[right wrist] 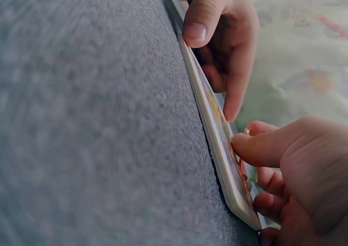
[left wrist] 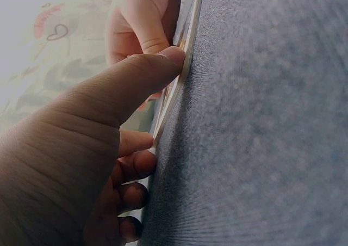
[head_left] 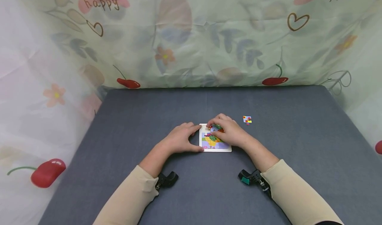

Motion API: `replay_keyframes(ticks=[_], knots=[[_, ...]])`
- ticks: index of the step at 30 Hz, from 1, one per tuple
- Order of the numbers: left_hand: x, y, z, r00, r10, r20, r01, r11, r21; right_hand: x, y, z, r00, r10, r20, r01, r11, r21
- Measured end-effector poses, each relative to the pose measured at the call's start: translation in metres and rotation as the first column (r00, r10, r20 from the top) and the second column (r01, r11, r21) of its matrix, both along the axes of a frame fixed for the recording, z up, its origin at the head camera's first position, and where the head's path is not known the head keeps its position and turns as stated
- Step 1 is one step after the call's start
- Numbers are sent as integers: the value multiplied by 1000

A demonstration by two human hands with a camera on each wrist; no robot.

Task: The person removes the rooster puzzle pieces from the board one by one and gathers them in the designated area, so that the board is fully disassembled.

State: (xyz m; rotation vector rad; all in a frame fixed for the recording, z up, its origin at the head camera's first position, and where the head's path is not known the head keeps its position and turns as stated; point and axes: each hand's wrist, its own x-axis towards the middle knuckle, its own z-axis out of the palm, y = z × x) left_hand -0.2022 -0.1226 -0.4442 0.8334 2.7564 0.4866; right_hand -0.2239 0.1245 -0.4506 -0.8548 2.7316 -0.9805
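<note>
Delicately, the thumb and forefinger of the right hand pinch a small, colourful puzzle piece over the upper part of a white-framed picture puzzle, while the left hand, its thumb and forefinger spread wide apart, presses the frame's two left corners. The puzzle lies flat on a dark grey table between the hands, and a loose piece rests beyond the right hand, off to its right. Beige sleeves cover both forearms, and a patterned curtain hangs behind the table.
</note>
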Motion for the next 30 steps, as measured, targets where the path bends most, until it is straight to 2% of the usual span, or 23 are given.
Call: replay_keyframes(ticks=[6,18,22,30], knots=[[0,-1,-1,1000,0,-12,0,1000,9,-3,4,0,1000,-27,12,27,999,-33],[0,0,-1,1000,3,-10,-3,1000,-6,-6,10,3,995,-101,-1,101,995,-1],[-1,1,-1,1000,5,-12,-5,1000,-13,-8,14,3,996,-89,7,89,996,-12],[-1,2,0,1000,-1,-11,1,1000,-18,-8,17,1,999,-23,-37,23,1000,5]])
